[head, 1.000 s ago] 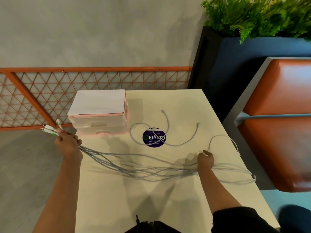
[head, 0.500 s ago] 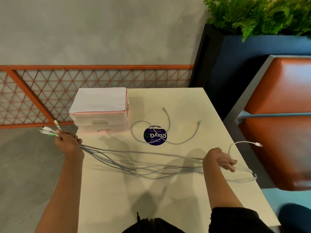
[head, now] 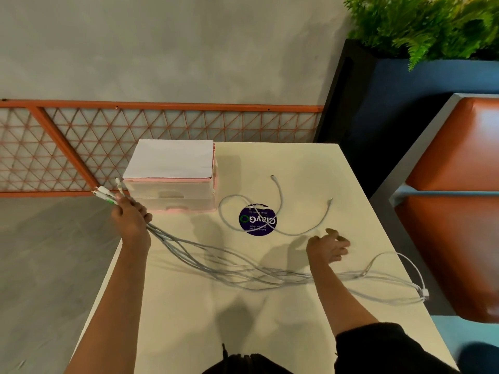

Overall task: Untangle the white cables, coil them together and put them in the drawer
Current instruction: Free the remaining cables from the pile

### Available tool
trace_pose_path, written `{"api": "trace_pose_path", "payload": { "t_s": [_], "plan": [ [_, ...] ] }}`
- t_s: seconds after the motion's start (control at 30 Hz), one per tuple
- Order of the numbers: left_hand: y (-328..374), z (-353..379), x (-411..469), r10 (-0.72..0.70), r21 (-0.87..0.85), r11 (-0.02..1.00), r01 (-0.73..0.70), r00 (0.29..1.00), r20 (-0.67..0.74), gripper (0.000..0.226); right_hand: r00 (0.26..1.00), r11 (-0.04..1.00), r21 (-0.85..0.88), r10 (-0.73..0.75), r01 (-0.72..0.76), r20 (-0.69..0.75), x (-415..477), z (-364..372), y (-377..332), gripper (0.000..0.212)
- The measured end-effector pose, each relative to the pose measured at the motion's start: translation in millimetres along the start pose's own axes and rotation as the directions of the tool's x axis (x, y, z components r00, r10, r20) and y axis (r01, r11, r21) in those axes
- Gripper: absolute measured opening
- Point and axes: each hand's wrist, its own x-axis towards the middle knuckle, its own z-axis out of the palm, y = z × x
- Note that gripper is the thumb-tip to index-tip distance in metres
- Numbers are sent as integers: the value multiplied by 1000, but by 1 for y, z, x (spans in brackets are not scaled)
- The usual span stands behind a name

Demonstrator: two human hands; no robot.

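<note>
Left hand (head: 132, 222): clenched round plug ends of the white cables (head: 229, 271), past the worktop's (head: 270, 325) left edge.
Right hand (head: 328, 247): spread, holding nothing, above the strands.
Snag risk: crossed strands mid-worktop, apt to knot under a hard pull.
Drop risk: far ends near right edge.
Stray cable (head: 281, 197): apart, by the shut drawer (head: 172, 197); easily forgotten.

matt cream table (head: 189, 319), translucent plastic drawer box (head: 172, 195), glossy leather seat (head: 459, 147)
</note>
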Motion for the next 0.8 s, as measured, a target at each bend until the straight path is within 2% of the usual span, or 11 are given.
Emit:
{"api": "trace_pose_path", "payload": {
  "t_s": [0.1,0.23,0.33,0.5,0.63,0.7,0.8],
  "plan": [
    [0,2,2,-14,-12,1000,14,999,36,37,996,999,9,-48,48,77,3,26,-10,37],
    [1,4,-3,-10,-9,1000,10,998,66,38,983,1000,14,-10,8,182,9,47,-20,38],
    [1,3,-2,-6,-11,1000,6,997,79,37,983,998,40,41,-49,181,11,63,-25,40],
    [0,3,2,-10,6,1000,9,995,102,37,970,965,134,209,-224,121,24,72,-31,65],
    [-1,4,4,-14,8,1000,13,993,116,38,954,935,187,290,-300,80,37,76,-31,51],
    [-2,5,4,-14,7,1000,13,994,113,39,941,929,154,326,-337,93,43,78,-30,51],
    [-2,7,4,-14,4,1000,14,994,110,38,960,964,54,252,-260,124,45,75,-30,42]
  ]
}}
